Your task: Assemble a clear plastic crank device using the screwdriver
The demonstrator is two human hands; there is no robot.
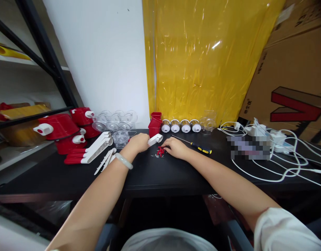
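Observation:
My left hand (139, 143) is closed around a white plastic handle (156, 139), its hollow end pointing right. A bit of red shows at the left side of this hand, and the rest of the handle is hidden by my fingers. My right hand (175, 147) has its thumb and fingertips pinched at a small heap of red plastic pieces (160, 151). Several small screws (157, 156) lie just in front of the heap. Behind the right hand rests a screwdriver (201, 147) with a dark blue and yellow grip.
White handles with red ends (97, 148) and thin white strips (105, 161) lie left. Red housings (59, 127), clear plastic cups (114, 120), red bins (155, 124) and several cylindrical motors (186, 126) line the back. White cables (281, 179) and adapters (279, 141) crowd the right.

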